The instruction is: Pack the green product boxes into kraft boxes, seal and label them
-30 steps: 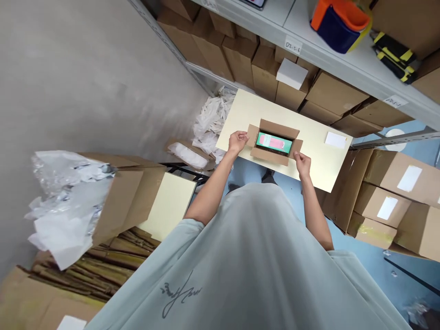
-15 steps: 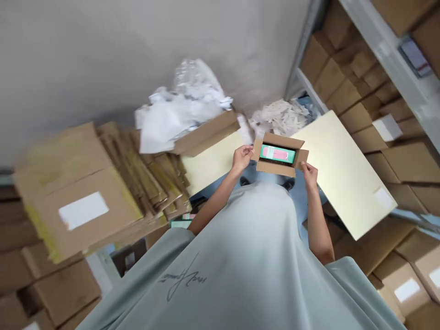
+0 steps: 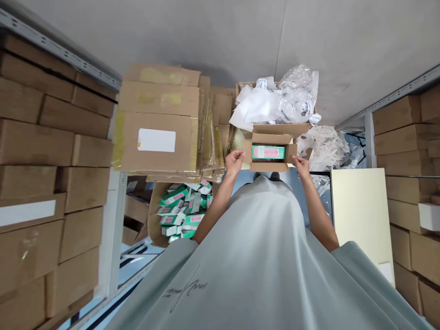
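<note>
Between my two hands is a small open cardboard box, its flaps folded outward. Inside it lies a green and pink packet with a white label. My left hand pinches the left end flap, and my right hand pinches the right end flap. The box is held up in front of my body, above the floor where my shoes show. Just behind it stands a carton heaped with crumpled white paper and clear plastic wrap.
Flattened cartons are stacked at the left. Below them a large carton holds many green and pink packets. A pale board lies at the right beside shredded white paper. Shelves of brown boxes flank both sides.
My view has turned leftward and levelled, bringing the left shelves and the carton of packets into sight. Both hands still grip the box by its end flaps.
</note>
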The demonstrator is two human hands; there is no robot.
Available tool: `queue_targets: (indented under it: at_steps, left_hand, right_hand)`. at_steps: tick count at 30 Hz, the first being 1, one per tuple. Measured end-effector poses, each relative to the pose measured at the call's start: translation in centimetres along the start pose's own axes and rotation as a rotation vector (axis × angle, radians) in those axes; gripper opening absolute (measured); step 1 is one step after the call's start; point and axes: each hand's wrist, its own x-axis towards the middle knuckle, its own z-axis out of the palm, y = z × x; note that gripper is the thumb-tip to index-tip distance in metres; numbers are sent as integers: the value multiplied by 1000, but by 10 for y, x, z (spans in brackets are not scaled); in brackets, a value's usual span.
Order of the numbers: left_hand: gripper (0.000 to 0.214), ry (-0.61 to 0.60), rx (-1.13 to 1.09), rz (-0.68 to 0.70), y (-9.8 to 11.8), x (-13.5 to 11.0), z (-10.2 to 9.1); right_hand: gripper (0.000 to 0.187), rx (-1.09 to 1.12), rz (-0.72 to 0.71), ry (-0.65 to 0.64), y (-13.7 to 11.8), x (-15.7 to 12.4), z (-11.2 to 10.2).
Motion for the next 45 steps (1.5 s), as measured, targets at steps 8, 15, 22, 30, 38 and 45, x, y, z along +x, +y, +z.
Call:
queue_targets:
  at_steps: [8,15,22,30,38,45]
  left_hand:
    - [22,121,62,-66,-3,10,-11]
    - [57,253,331,384,63,14,-8]
    - [75,167,449,557,124,59,11]
    - [58,156,503,628,142,43,39]
    - [46,-127,457,721,171,6,87]
    - [47,-120,420,714,167,23,87]
  right_hand:
    - [64,-46,-12,-147,-24,26,21]
    - [52,-338,-355,-15,-72,32,-16]
    - [46,-481,-641,159,-156,54,-40]
    - [32,-673,-611,83,-178,119,-30]
    - [34,-423,-625,179,-182,114,-43]
    - [40,45,-538,359,-184,113,-64]
